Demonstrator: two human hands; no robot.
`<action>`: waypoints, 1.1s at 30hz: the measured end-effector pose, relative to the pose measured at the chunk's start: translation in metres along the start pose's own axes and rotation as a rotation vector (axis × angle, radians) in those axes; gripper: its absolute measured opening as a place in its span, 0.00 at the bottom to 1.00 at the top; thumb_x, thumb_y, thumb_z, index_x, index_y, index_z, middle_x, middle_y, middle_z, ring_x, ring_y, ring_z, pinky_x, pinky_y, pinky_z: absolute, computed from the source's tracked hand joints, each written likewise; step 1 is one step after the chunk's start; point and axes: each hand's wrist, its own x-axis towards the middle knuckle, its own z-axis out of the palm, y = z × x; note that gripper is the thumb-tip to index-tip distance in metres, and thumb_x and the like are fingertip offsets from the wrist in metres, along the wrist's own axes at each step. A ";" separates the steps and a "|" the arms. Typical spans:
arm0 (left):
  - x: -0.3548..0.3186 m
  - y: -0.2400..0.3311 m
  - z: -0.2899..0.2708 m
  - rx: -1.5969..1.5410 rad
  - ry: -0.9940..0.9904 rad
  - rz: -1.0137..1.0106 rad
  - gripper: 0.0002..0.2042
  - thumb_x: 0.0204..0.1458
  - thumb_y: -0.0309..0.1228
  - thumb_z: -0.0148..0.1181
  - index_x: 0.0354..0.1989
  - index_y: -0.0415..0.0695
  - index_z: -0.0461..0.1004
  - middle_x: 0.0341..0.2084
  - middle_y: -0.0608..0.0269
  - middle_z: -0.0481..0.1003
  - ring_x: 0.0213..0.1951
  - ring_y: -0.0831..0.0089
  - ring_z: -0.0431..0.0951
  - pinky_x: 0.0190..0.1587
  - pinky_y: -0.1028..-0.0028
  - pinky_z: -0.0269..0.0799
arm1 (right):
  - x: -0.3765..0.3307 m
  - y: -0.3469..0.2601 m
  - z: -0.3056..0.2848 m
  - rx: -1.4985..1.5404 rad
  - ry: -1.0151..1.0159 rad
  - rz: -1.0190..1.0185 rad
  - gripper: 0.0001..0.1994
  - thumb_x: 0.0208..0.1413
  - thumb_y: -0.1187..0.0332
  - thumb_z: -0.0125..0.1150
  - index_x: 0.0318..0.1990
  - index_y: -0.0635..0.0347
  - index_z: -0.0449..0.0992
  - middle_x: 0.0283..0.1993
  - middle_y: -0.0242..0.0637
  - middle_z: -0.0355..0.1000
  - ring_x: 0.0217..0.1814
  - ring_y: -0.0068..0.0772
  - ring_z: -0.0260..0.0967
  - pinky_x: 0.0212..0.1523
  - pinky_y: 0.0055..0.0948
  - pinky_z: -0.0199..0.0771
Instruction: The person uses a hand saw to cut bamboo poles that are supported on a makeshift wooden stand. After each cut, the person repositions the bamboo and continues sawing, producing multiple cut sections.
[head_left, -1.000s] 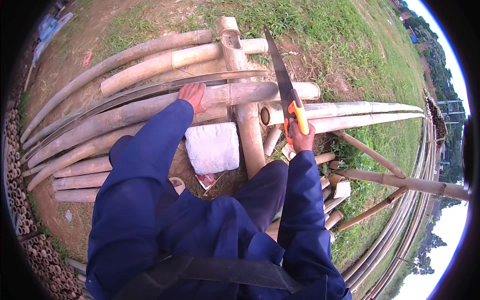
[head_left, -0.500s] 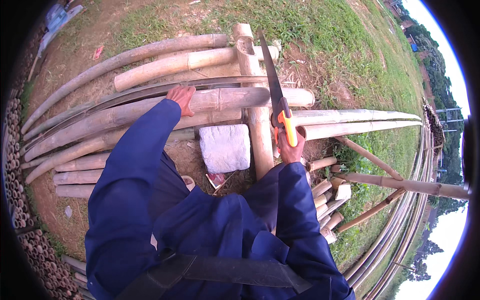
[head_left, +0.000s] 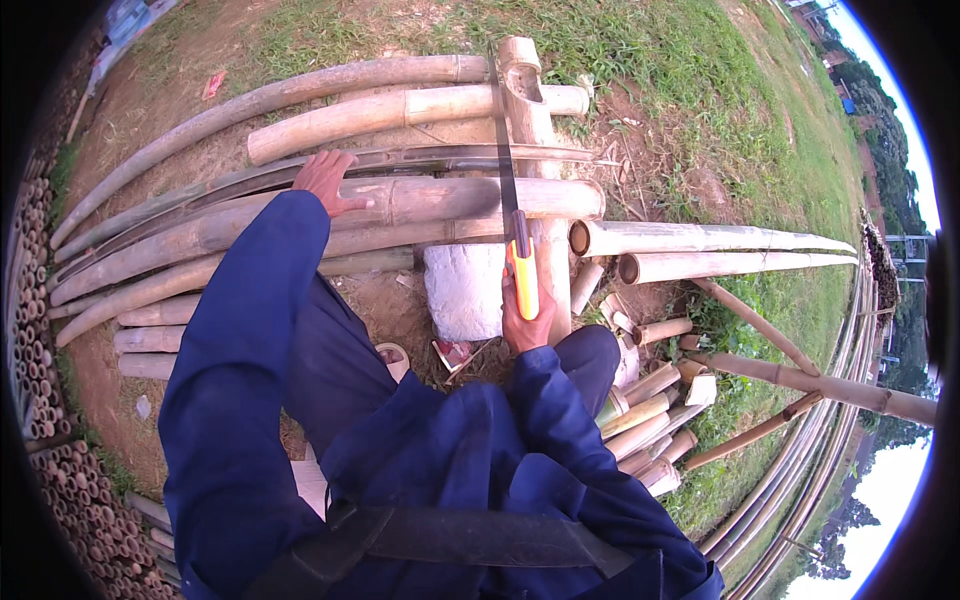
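My left hand (head_left: 326,183) lies on a thick bamboo pole (head_left: 425,200), its fingers spread and the thumb apart. In my right hand (head_left: 528,318) is a handsaw (head_left: 507,165) with a dark blade and an orange-and-yellow handle. The blade points away from me and passes over the pole near a dark patch on it. Under the pole's right part runs a bamboo crosspiece (head_left: 550,255), notched at its far end. Whether the teeth touch the pole I cannot tell. A whitish stone block (head_left: 463,292) sits beside the crosspiece.
Several more bamboo poles (head_left: 350,118) lie alongside, and two long ones (head_left: 720,238) extend to the right. Short bamboo offcuts (head_left: 640,425) are heaped near my right knee. A bamboo frame (head_left: 800,372) stands at the right. Stacked bamboo (head_left: 90,510) fills the lower left.
The thick pole has slid left over the crosspiece, with my left hand moving left and its fingers spreading. My right hand has swung the saw left, across the pole.
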 end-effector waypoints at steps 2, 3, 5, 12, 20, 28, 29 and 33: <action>0.025 0.006 0.001 -0.086 0.104 -0.026 0.34 0.50 0.55 0.68 0.60 0.45 0.69 0.58 0.53 0.71 0.64 0.56 0.67 0.64 0.56 0.62 | -0.002 -0.001 0.002 0.000 -0.005 0.005 0.08 0.62 0.72 0.63 0.42 0.69 0.79 0.27 0.38 0.75 0.29 0.22 0.70 0.32 0.29 0.72; 0.039 0.006 0.013 -0.092 0.170 0.005 0.31 0.52 0.53 0.66 0.59 0.46 0.70 0.57 0.53 0.71 0.63 0.55 0.67 0.63 0.56 0.62 | -0.002 -0.004 0.005 -0.007 0.004 -0.040 0.08 0.62 0.71 0.63 0.42 0.69 0.78 0.26 0.37 0.74 0.28 0.22 0.69 0.31 0.29 0.72; 0.058 0.010 0.035 -0.071 0.169 -0.012 0.27 0.55 0.51 0.64 0.57 0.47 0.73 0.55 0.53 0.73 0.62 0.55 0.69 0.62 0.56 0.63 | -0.001 -0.009 0.006 -0.044 0.001 -0.039 0.07 0.62 0.72 0.63 0.41 0.68 0.78 0.24 0.37 0.73 0.26 0.22 0.68 0.30 0.30 0.71; 0.096 -0.010 0.035 0.005 -0.138 -0.205 0.20 0.56 0.48 0.65 0.55 0.54 0.78 0.45 0.54 0.81 0.55 0.55 0.77 0.60 0.54 0.66 | 0.002 -0.011 0.008 -0.124 0.055 -0.160 0.07 0.60 0.71 0.65 0.39 0.67 0.77 0.23 0.43 0.72 0.22 0.28 0.70 0.27 0.33 0.71; 0.081 -0.106 0.018 0.261 -0.170 -0.553 0.14 0.57 0.31 0.61 0.52 0.47 0.77 0.47 0.54 0.79 0.54 0.56 0.77 0.55 0.56 0.73 | -0.002 -0.023 0.012 -0.113 0.047 -0.097 0.07 0.60 0.72 0.65 0.37 0.68 0.76 0.23 0.44 0.72 0.23 0.29 0.70 0.28 0.33 0.72; 0.039 0.031 -0.010 -0.253 -0.165 0.035 0.27 0.62 0.51 0.55 0.60 0.42 0.71 0.57 0.49 0.74 0.59 0.50 0.73 0.61 0.54 0.68 | -0.004 -0.021 0.012 -0.079 0.057 0.050 0.08 0.61 0.72 0.64 0.41 0.69 0.78 0.24 0.39 0.72 0.25 0.23 0.67 0.29 0.31 0.70; 0.035 0.030 -0.002 -0.211 -0.113 0.030 0.28 0.62 0.52 0.55 0.60 0.42 0.71 0.57 0.50 0.74 0.59 0.51 0.73 0.61 0.54 0.67 | -0.002 -0.025 0.012 -0.061 0.061 0.068 0.08 0.61 0.71 0.64 0.42 0.69 0.78 0.25 0.38 0.73 0.28 0.22 0.67 0.32 0.30 0.71; 0.061 0.012 0.036 -0.126 0.007 -0.111 0.28 0.62 0.52 0.55 0.62 0.44 0.71 0.57 0.53 0.74 0.60 0.54 0.71 0.64 0.57 0.64 | 0.003 -0.028 0.011 -0.038 0.050 0.085 0.09 0.62 0.70 0.64 0.43 0.69 0.79 0.29 0.38 0.76 0.31 0.22 0.71 0.35 0.29 0.72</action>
